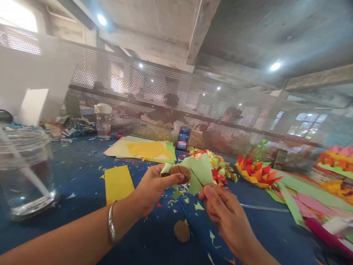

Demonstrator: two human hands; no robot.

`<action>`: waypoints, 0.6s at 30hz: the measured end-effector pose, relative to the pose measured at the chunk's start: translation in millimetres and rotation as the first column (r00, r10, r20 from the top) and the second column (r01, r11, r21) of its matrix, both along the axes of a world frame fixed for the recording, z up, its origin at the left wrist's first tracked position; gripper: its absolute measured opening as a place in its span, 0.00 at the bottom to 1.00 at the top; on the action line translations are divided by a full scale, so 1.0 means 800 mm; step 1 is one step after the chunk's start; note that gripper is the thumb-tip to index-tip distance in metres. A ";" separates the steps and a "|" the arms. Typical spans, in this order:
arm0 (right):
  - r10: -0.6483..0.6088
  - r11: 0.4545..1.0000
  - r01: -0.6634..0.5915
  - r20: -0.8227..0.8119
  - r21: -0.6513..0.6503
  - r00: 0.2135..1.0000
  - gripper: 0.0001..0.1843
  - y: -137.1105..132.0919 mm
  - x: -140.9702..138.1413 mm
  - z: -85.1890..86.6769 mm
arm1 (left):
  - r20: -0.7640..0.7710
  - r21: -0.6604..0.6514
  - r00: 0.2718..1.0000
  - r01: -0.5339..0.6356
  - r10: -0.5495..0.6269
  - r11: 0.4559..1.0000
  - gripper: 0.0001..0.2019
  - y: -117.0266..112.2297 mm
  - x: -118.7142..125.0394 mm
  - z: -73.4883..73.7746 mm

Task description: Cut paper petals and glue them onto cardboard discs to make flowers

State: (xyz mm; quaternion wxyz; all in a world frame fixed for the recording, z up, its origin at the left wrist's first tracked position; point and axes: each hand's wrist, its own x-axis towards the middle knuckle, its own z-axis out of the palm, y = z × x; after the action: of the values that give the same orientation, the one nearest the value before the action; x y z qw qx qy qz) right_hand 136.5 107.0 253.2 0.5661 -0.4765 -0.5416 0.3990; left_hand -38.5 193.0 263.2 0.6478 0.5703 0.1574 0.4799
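Observation:
My left hand [154, 186], a silver bangle on its wrist, pinches a sheet of light green paper [200, 171] together with a brown scallop-edged disc [176, 172] lying against it. The thumb presses on the disc's face. Between the fingertips of my right hand [224, 209] is a thin dark pointed tool [197, 177]; its kind cannot be made out. Its tip lies over the green paper, just right of the disc. Another brown disc [181, 231] rests on the blue tabletop [154, 244] below my hands, among small paper scraps.
A yellow sheet [118, 182] and stacked papers [121, 147] lie left and ahead. A clear jar [27, 173] stands at far left, a lidded cup [103, 121] behind. A phone [184, 138] leans at the mesh partition [151, 88]. Cut paper pieces [220, 165] and orange paper petals [256, 175] lie right.

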 end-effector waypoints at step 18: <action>0.037 0.999 -0.036 0.015 -0.028 0.999 0.26 0.001 0.003 -0.001 | 0.029 0.151 0.984 0.171 -0.178 0.974 0.10 -0.006 0.004 0.000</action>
State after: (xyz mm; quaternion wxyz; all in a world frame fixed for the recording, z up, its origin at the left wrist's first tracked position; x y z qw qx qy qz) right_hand 138.6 108.1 252.1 0.5478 -0.4773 -0.5492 0.4129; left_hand -35.4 188.4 262.8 0.6465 0.6181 0.0567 0.4436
